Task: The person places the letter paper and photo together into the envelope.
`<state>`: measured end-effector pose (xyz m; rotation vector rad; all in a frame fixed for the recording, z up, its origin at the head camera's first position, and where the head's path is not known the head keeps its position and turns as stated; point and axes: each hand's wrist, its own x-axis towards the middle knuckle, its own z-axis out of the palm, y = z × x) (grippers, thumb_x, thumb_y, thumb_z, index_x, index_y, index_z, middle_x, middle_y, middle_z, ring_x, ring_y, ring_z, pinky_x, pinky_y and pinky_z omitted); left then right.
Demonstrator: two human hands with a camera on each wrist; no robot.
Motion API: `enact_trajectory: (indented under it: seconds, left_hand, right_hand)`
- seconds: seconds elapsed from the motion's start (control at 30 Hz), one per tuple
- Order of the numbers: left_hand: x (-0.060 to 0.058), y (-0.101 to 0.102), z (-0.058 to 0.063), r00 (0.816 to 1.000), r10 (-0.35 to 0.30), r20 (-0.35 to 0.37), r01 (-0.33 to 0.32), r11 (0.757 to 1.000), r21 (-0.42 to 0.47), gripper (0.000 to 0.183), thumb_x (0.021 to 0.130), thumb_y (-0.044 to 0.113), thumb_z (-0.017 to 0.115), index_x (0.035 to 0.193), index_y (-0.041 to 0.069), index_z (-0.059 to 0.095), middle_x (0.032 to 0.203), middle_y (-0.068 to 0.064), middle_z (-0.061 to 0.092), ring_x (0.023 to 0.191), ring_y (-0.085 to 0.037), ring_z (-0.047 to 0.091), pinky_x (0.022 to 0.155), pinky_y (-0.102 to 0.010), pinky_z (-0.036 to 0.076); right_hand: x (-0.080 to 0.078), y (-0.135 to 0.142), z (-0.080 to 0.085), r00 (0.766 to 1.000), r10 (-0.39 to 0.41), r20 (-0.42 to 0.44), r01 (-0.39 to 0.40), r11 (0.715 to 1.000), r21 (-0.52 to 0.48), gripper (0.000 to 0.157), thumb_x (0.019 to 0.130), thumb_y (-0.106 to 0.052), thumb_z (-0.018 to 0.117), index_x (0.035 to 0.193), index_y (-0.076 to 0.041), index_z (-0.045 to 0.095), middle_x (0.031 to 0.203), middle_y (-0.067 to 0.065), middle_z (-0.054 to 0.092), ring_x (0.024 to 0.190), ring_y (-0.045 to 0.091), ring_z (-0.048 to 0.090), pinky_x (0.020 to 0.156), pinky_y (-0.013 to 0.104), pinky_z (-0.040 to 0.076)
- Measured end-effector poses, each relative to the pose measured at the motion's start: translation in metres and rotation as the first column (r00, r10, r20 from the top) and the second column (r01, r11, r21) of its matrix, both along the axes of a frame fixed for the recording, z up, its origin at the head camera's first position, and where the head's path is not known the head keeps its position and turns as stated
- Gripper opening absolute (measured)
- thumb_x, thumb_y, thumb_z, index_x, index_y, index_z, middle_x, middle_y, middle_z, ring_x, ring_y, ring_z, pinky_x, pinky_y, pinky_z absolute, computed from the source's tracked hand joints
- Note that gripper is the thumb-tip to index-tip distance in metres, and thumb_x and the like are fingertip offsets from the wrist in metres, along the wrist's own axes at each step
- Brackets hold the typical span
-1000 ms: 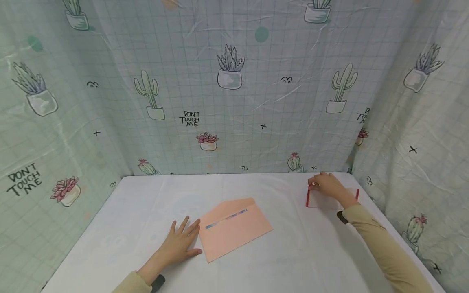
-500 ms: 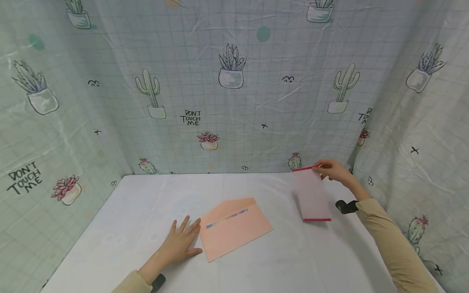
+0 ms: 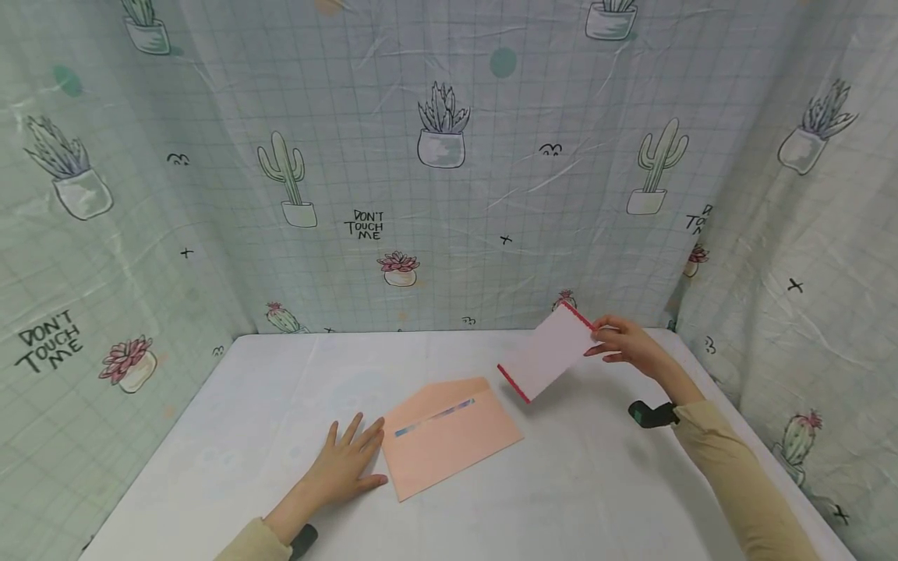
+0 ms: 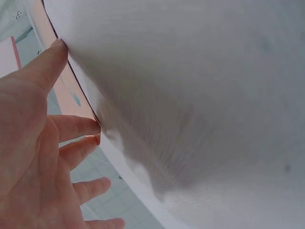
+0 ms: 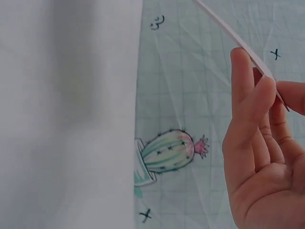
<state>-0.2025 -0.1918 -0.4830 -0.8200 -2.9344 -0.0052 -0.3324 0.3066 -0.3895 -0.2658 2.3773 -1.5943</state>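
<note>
In the head view a peach envelope (image 3: 456, 452) lies on the white table, its flap opened away from me and a narrow bluish strip showing along its upper part. My left hand (image 3: 344, 466) rests at the envelope's left edge with fingers spread; the left wrist view has its thumb and fingertips (image 4: 93, 126) at that edge. Up to the right, my right hand (image 3: 627, 343) pinches a pale pink card (image 3: 550, 351) with red bands along two opposite ends. The card is tilted above the table, seen nearly edge-on in the right wrist view.
A white cloth covers the table (image 3: 561, 499). Behind it and on both sides hangs a pale curtain (image 3: 337, 101) printed with potted cacti, close to the table's back edge. A dark strap device (image 3: 652, 414) sits at the right wrist.
My right hand has lifted the card off the table's back right, turned it, and carried it left toward the envelope. The left hand and envelope have stayed put.
</note>
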Motion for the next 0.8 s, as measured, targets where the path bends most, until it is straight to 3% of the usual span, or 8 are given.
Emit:
enact_trajectory:
  seconds: [0.33,0.67,0.8]
  left_hand:
    - [0.001,0.0,0.001,1.0,-0.001,0.009,0.001,1.0,0.023,0.069,0.079,0.051,0.055,0.126,0.001,0.048,0.141,-0.01,0.037,0.129,-0.043,0.029,0.095,-0.068,0.023]
    - [0.003,0.001,0.004,1.0,0.0,0.027,-0.001,0.999,0.038,0.068,0.08,0.05,0.056,0.126,0.001,0.047,0.142,-0.01,0.036,0.129,-0.043,0.028,0.095,-0.068,0.022]
    - [0.002,0.001,0.004,0.999,0.005,0.034,-0.006,0.999,0.034,0.069,0.08,0.05,0.056,0.127,0.001,0.047,0.142,-0.01,0.036,0.13,-0.043,0.027,0.095,-0.068,0.022]
  right_hand:
    - [0.014,-0.024,-0.019,0.997,0.025,0.07,-0.012,0.983,-0.183,0.012,0.093,-0.017,0.047,0.102,-0.014,0.039,0.091,-0.011,0.06,0.084,0.005,0.065,0.074,0.023,0.051]
    - [0.014,-0.036,-0.04,0.995,0.007,0.101,0.012,0.982,-0.188,0.033,0.091,-0.016,0.051,0.117,-0.01,0.032,0.096,-0.009,0.059,0.085,0.008,0.065,0.074,0.024,0.052]
    - [0.011,-0.037,-0.048,0.996,0.001,0.094,0.015,0.985,-0.174,0.048,0.09,-0.018,0.051,0.128,-0.007,0.024,0.115,0.007,0.054,0.087,0.01,0.064,0.075,0.024,0.052]
